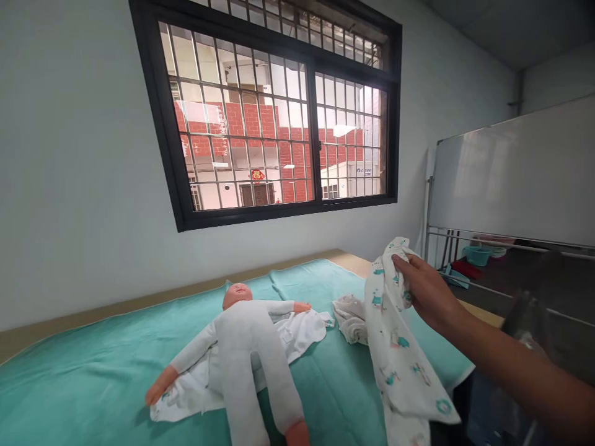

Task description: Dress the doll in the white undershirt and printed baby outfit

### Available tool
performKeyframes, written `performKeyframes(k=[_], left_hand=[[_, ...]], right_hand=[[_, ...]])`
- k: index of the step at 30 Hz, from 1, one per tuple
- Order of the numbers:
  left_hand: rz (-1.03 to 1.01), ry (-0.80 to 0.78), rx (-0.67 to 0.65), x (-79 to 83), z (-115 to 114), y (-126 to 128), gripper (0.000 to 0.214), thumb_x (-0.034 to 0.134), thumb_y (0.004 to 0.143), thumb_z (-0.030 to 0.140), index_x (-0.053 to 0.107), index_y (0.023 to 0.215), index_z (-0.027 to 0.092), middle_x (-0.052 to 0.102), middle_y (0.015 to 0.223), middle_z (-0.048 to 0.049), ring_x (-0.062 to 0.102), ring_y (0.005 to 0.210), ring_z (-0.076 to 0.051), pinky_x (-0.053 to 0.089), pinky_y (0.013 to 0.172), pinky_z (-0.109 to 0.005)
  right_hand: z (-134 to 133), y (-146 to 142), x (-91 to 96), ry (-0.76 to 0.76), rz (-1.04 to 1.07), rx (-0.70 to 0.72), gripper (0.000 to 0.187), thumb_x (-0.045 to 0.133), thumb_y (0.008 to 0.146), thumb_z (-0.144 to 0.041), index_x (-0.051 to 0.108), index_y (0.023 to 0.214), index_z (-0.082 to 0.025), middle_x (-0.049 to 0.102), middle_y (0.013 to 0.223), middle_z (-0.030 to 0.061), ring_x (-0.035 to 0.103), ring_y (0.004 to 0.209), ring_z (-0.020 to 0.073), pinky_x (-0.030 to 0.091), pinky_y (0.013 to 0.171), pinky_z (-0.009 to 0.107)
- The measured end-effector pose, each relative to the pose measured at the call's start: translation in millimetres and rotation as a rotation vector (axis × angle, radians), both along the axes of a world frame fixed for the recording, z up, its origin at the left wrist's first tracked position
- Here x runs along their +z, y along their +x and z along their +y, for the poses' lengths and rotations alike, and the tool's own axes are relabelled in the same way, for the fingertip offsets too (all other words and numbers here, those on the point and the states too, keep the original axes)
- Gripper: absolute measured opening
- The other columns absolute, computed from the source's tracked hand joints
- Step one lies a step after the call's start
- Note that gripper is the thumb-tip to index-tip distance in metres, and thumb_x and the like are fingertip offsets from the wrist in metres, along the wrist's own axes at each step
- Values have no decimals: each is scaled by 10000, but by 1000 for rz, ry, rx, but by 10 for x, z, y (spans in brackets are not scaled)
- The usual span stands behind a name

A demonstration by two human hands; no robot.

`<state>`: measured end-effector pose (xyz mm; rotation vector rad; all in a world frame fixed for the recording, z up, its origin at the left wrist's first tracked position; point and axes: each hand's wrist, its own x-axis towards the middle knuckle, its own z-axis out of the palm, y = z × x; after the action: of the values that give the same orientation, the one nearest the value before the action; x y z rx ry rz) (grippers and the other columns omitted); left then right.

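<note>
My right hand (425,288) is closed on the top of a pair of white baby pants (395,353) printed with small green and red figures. The cloth hangs down in front of the table's right edge. Left of it, a baby doll (248,334) with a white cloth body lies on its back, arms spread. Under the doll a white baby top (304,334) is spread out, its sleeves reaching to both sides. A crumpled pale cloth (351,316) lies just left of the hanging pants. My left hand is out of view.
A green sheet (106,356) covers most of the wooden table (344,255). Behind stands a wall with a barred window (279,124). To the right are a whiteboard (511,173), a blue-green basin (478,255) and a dustpan (458,277).
</note>
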<state>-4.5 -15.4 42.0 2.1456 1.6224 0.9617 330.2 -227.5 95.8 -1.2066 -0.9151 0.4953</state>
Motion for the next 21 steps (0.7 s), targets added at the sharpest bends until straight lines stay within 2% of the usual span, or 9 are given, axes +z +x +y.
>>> performKeyframes(k=[5,9,12,13,15,16,18,20,21], left_hand=[[-47,-7,3,-182,-22,-104,527,683,641,435,542,1145,499,692,1070,135,523,1254,-245,565,745,-403],[-77,-50,-47,-499,-193,-47,582,598,675,578,514,1214,374,622,1268,77,380,1356,-173,477,944,-358],[-105,-110,-107,-823,-431,52,601,569,665,618,535,1192,332,596,1308,56,373,1353,-151,442,975,-322],[-115,-135,-129,-932,-531,87,587,574,661,609,546,1179,335,599,1300,63,396,1339,-152,448,961,-316],[-133,-191,-171,-1133,-755,150,445,582,700,557,584,1118,403,642,1199,120,476,1284,-158,482,894,-337],[-140,-220,-192,-1222,-874,175,307,583,747,516,612,1046,449,672,1103,148,523,1244,-165,497,850,-360],[-155,-281,-231,-1369,-1118,202,147,579,840,441,644,972,438,697,1002,120,596,1146,-200,514,820,-410],[-175,-336,-263,-1473,-1345,190,200,607,855,419,630,1041,348,684,1064,4,609,1079,-230,532,801,-420],[-188,-359,-271,-1510,-1446,167,235,637,830,427,616,1056,366,664,1094,-21,603,1076,-229,541,762,-387]], right_hand=[[15,-218,163,34,43,140,202,647,778,-397,593,898,-243,600,759,10,567,616,159,478,512,258],[-38,-393,344,221,8,249,246,660,777,-360,587,985,-251,640,932,21,625,812,183,530,684,292],[-11,-476,298,355,-173,49,386,656,777,-366,540,1136,-286,631,1070,25,621,911,209,525,772,345],[16,-505,215,320,-296,-35,392,657,773,-366,551,1141,-285,632,1064,28,614,919,220,518,790,362],[93,-590,-55,148,-611,-84,321,634,785,-346,605,1094,-266,636,1031,41,596,939,243,498,834,390],[141,-652,-233,52,-767,1,273,594,808,-318,626,1071,-254,632,1050,52,584,980,254,481,870,401],[248,-811,-636,-78,-977,218,303,487,837,-227,613,1112,-251,594,1168,66,547,1082,260,443,937,419],[354,-984,-1031,-188,-1105,388,366,448,813,-164,591,1141,-238,597,1126,81,564,1028,251,471,862,391],[402,-1057,-1194,-233,-1165,444,358,449,798,-158,602,1115,-226,605,1081,88,572,984,251,479,810,376]])
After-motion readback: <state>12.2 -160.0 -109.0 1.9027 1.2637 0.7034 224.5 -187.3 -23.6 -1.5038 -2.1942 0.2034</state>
